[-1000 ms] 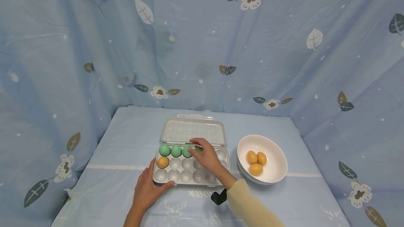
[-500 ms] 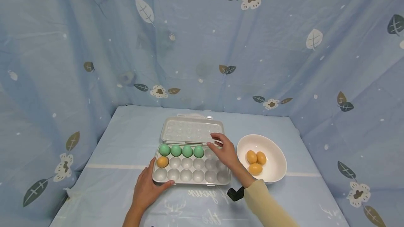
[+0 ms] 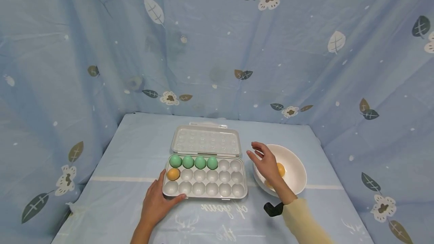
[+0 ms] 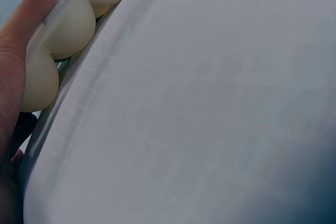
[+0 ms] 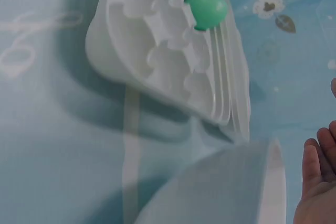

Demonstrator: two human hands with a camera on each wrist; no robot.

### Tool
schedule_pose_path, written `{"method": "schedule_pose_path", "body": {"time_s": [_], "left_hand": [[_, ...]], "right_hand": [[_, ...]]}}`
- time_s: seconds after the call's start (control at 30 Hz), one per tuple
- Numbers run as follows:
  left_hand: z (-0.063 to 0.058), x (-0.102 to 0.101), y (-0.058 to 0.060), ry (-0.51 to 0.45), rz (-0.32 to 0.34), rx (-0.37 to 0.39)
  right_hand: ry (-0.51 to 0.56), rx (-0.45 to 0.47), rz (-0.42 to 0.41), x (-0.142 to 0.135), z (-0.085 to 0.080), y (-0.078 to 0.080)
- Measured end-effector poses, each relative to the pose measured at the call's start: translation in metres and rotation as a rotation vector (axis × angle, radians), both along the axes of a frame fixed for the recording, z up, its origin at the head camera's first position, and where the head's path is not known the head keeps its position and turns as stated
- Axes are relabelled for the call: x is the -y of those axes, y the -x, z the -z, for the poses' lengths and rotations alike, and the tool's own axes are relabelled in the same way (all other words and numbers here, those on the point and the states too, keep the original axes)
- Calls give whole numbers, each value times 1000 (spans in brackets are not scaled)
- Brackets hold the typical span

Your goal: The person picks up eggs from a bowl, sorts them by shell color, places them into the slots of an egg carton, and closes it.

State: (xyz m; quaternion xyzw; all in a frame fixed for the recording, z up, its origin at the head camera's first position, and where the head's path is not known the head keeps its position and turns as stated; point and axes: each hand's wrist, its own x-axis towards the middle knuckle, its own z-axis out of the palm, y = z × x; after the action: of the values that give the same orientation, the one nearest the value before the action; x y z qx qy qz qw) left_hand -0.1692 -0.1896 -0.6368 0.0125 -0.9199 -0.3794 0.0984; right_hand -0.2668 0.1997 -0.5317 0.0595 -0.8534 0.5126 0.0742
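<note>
An egg carton lies with its lid folded back, showing three rows of cups. Green eggs fill several back-row cups from the left, and one orange egg sits in the left cup of the middle row. My left hand holds the carton's front left corner, thumb along the front rim and fingers on the left side. My right hand holds nothing and hovers over the left part of the white bowl, fingers loosely bent. One orange egg shows plainly inside; the hand and wrist mostly cover the others.
The raised-back clear lid lies behind the carton. A pale blue cloth covers the table, and a patterned blue curtain hangs behind and at both sides.
My right hand has left the back-row green egg and moved right, from over the carton to over the bowl. My left hand stays at the carton's corner.
</note>
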Motion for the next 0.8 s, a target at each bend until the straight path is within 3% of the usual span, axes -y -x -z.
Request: {"method": "schedule_pose_path", "body": {"time_s": [0.23, 0.4, 0.8], "left_hand": [[2, 1, 0, 2, -2, -21], [1, 0, 0, 6, -2, -14], [-7, -1, -2, 13, -21, 45]], "right_hand": [[-48, 88, 80, -34, 9, -7], [-142, 131, 143, -51, 17, -11], [-225, 278, 164, -59, 24, -19]]}}
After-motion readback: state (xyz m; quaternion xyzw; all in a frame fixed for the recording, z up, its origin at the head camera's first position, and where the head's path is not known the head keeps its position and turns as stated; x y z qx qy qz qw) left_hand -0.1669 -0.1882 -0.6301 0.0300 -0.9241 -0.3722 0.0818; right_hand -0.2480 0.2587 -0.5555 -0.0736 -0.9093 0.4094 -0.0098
